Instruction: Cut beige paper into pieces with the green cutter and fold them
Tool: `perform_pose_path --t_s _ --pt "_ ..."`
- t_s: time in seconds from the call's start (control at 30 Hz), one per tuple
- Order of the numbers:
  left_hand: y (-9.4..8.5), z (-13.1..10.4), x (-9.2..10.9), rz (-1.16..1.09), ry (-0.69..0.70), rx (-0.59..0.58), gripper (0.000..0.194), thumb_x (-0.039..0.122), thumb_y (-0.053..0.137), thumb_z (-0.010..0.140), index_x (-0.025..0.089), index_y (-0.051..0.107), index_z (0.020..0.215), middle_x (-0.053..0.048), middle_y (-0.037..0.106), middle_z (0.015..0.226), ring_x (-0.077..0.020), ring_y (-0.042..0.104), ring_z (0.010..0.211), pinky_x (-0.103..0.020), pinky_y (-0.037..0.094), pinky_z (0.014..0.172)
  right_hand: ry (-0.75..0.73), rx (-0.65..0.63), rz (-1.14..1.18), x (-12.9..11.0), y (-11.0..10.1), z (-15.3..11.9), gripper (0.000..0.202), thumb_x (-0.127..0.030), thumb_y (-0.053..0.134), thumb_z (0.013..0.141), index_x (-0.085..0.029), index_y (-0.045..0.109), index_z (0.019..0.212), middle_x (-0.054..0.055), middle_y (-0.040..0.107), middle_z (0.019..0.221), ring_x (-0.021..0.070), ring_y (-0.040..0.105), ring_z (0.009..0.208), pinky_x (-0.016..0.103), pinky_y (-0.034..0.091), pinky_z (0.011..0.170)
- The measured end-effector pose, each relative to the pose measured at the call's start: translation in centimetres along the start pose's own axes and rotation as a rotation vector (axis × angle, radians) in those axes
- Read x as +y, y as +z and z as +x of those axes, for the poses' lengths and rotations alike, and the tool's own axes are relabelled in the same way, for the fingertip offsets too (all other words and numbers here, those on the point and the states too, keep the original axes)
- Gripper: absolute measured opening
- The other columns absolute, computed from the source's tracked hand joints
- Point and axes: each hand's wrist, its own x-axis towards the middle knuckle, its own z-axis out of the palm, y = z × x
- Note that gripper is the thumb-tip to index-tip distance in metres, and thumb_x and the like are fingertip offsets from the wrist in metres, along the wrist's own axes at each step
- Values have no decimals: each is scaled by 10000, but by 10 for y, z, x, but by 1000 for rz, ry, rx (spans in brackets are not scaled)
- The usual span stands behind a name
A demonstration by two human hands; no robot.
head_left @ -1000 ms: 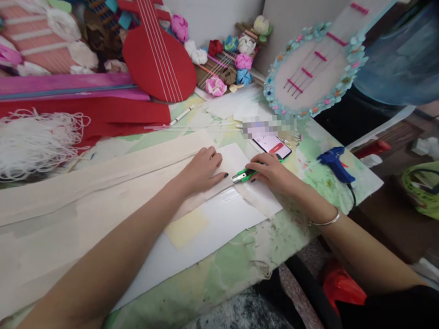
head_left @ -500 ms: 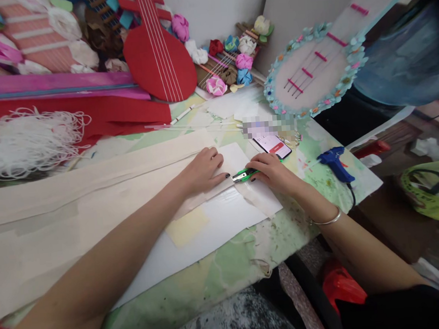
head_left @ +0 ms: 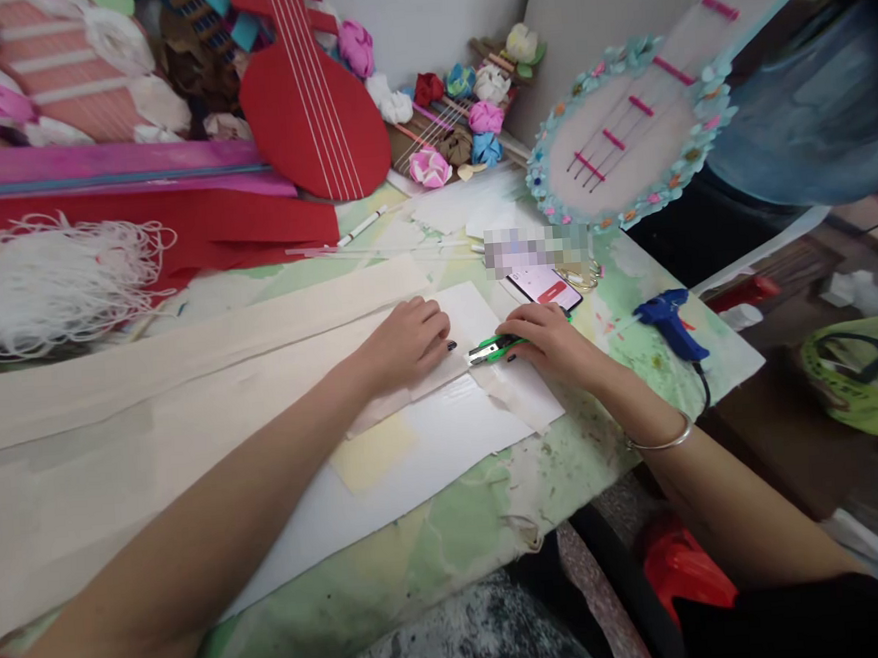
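Right grip (head_left: 556, 344) is closed around a green utility knife (head_left: 486, 352), its metal nose pointing towards my left grip. It meets the end of the layered cream sheets (head_left: 196, 411), or sits just above them; from here I can't confirm contact. My left grip (head_left: 408, 341) lies on those sheets with bent fingers, the thumb close to the knife; I can't tell whether it pinches an edge or only presses down.

Under the sheets I have a white board (head_left: 446, 434) on the counter (head_left: 452, 519), with a yellowish patch (head_left: 377, 454) on it. As for progress, a narrow pale strip (head_left: 500, 393) lies across the board's right end, beside the knife, and looks to me like a piece already parted from the rest. The long cream layers run off to my left in broad lengths, and I see no completed cut across them, so I'd judge this spot partway worked. How much more remains, my view doesn't settle.

Beyond my right grip is a phone (head_left: 549, 289), with a blue glue gun (head_left: 668, 325) farther right, not in use. A red lute-shaped piece (head_left: 319, 117) with pale strings stands at the back, complete in outline.
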Motion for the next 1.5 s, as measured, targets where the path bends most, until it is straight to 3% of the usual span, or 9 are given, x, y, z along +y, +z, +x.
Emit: perform_pose_path --t_s 0.3,0.5,1.0,1.5 --pt "-4 -1 8 39 55 -27 113 262 494 900 166 523 848 -76 563 913 -219 473 857 -367 378 787 -8 -14 1 -2 -1 -2 219 -299 529 945 -185 629 1103 116 634 1060 251 574 1003 395 333 872" --pt "-3 -1 11 -28 45 -45 198 362 517 890 169 521 849 -79 549 921 -225 454 868 -370 385 800 7 -12 -1 -4 -5 -4 209 -278 559 925 -192 642 1096 117 641 1052 255 579 1002 404 339 868" --pt "4 -1 9 91 66 -55 192 297 419 949 159 536 885 -108 545 965 -235 434 862 -385 375 804 24 -43 -7 -13 -7 -10 223 -281 528 940 -172 629 1105 129 646 1060 259 580 992 386 356 839" --pt "5 -1 7 66 66 -53 193 286 395 955 169 526 875 -108 536 961 -234 432 857 -382 370 793 63 -27 -27 -14 -13 -21 225 -312 536 936 -188 626 1100 118 656 1054 256 596 968 394 362 827"
